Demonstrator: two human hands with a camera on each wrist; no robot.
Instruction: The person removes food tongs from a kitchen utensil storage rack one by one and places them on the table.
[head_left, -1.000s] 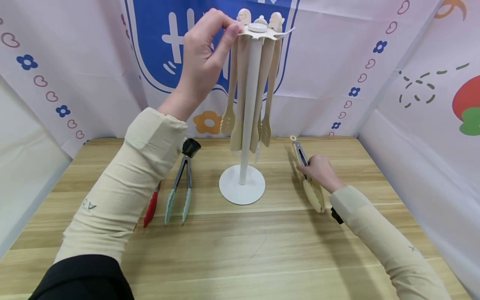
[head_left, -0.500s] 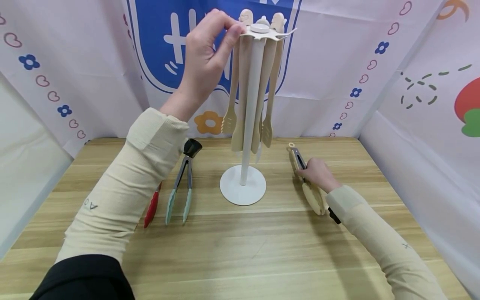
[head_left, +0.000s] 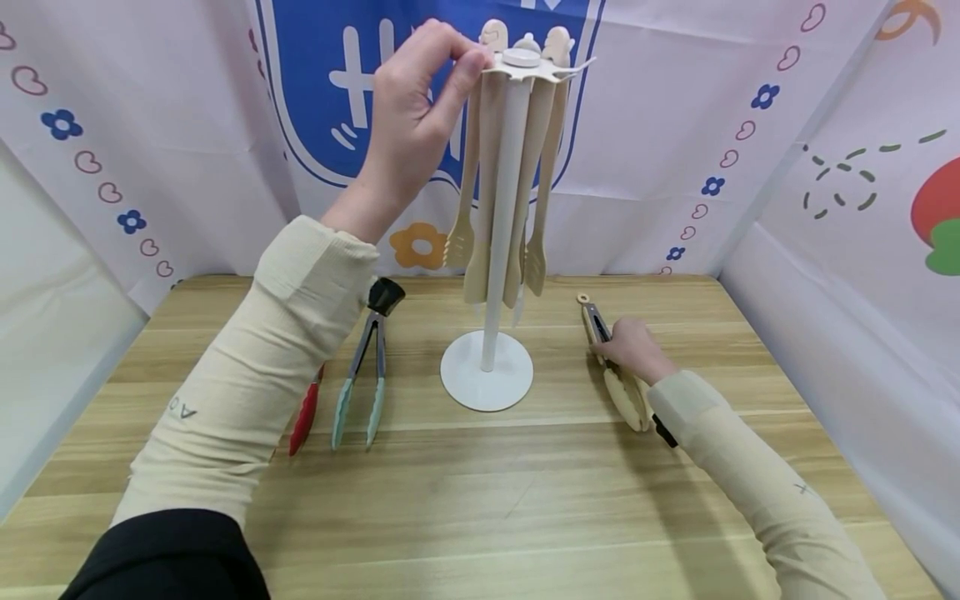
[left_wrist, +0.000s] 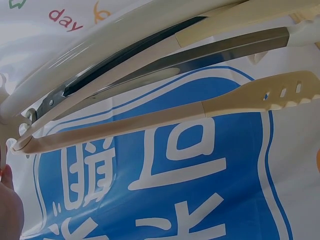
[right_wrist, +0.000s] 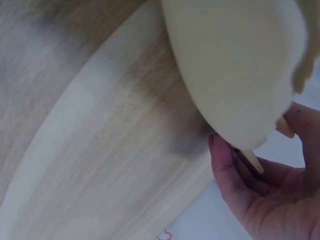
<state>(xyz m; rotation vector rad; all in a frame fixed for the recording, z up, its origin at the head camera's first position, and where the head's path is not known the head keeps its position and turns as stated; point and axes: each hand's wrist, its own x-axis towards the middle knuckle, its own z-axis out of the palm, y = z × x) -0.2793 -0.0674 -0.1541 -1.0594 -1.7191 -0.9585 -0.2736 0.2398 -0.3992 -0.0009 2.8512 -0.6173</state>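
My left hand (head_left: 420, 104) pinches the edge of the hook disc atop a white utensil stand (head_left: 504, 208), between thumb and fingers. Several beige utensils hang from it, among them a slotted turner (left_wrist: 280, 92) with a notched edge, plain in the left wrist view. My right hand (head_left: 640, 348) holds a pair of beige tongs (head_left: 625, 396) low over the table at the right, around the middle of their metal arms. The ring end (head_left: 583, 298) of the tongs points away from me. In the right wrist view, a wide pale tongs head (right_wrist: 235, 65) hides part of the grip.
On the left of the wooden table (head_left: 465, 517) lie mint-tipped tongs (head_left: 375, 367) with a black end, and red-tipped tongs (head_left: 305, 417) partly behind my left sleeve. A printed cloth (head_left: 637, 125) hangs along the table's back edge. White side walls flank it.
My right hand has drawn the beige tongs slightly toward me. The left hand keeps its pinch on the stand's top, which has stayed in place.
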